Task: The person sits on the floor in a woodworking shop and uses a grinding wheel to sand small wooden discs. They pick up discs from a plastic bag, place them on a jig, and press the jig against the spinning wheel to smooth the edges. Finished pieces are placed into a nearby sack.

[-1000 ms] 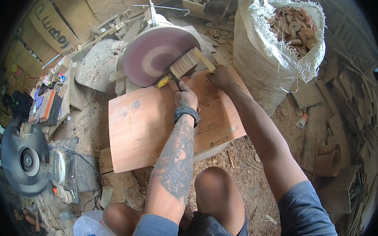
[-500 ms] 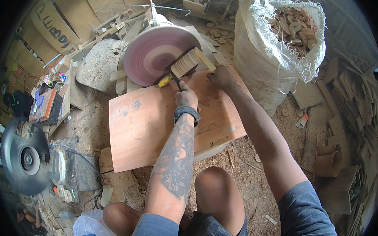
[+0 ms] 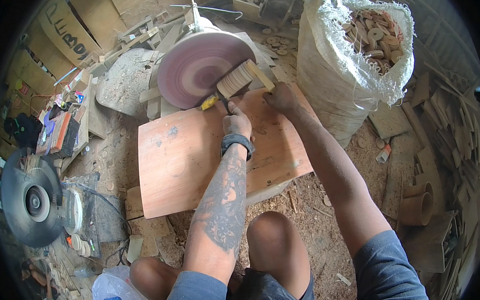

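Observation:
A stack of round wooden discs (image 3: 235, 79) lies on its side against the face of a large purple-and-pale sanding disc (image 3: 183, 71). My right hand (image 3: 282, 99) is closed round a pale wooden strip (image 3: 260, 75), which lies along the stack's right end. At the other end, my left hand (image 3: 237, 121) is closed on a dark narrow bar (image 3: 223, 103) that reaches up to the stack; the grip is partly hidden. Just left of that bar is a small yellow piece (image 3: 209, 102). Both hands are over a reddish plywood board (image 3: 180, 159) in front of the sanding disc.
A white woven sack (image 3: 329, 73) full of wooden rings stands to the right. At left are a fan (image 3: 34, 200) and a cluttered stand (image 3: 57, 133). Wood offcuts (image 3: 448, 132) pile up at far right, and sawdust covers the floor (image 3: 315, 217).

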### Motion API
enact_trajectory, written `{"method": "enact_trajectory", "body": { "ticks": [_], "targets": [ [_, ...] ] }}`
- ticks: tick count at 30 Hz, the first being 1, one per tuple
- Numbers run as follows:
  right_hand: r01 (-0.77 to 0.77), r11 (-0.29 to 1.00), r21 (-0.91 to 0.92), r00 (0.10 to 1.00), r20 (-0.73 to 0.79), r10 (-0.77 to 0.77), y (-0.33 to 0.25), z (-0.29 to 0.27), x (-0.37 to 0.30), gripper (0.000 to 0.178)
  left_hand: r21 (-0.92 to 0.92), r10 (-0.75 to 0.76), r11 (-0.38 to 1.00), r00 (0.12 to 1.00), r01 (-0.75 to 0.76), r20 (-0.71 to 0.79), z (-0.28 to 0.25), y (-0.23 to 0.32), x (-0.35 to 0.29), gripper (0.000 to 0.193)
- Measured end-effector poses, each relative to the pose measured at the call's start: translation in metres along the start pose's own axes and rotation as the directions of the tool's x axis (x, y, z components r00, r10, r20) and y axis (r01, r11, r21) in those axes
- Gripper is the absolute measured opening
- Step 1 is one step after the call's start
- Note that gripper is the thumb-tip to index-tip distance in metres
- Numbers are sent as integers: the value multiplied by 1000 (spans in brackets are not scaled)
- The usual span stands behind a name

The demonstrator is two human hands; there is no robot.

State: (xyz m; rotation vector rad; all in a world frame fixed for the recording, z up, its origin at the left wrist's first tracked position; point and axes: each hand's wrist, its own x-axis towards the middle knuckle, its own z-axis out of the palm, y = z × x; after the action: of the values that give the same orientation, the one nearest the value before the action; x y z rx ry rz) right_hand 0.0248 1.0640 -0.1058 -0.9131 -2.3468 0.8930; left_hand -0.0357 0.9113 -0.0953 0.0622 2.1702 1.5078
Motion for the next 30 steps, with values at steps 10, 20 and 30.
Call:
{"method": "enact_trajectory", "body": {
  "ticks": [10, 20, 30],
  "targets": [
    [14, 1000, 19, 1000, -15, -14, -5, -1, -3, 32, -8, 7, 1000, 1000, -6, 8, 0, 0, 1, 76],
    [9, 1000, -1, 1000, -5, -9, -2, -1, -2, 37, 33, -22, 999, 999, 21, 24, -1, 2, 0, 76],
    [38, 998, 46, 999, -7, -38, 3, 3, 1, 35, 2, 3, 1000, 1000, -3, -8, 0, 1, -1, 76]
  ]
}}
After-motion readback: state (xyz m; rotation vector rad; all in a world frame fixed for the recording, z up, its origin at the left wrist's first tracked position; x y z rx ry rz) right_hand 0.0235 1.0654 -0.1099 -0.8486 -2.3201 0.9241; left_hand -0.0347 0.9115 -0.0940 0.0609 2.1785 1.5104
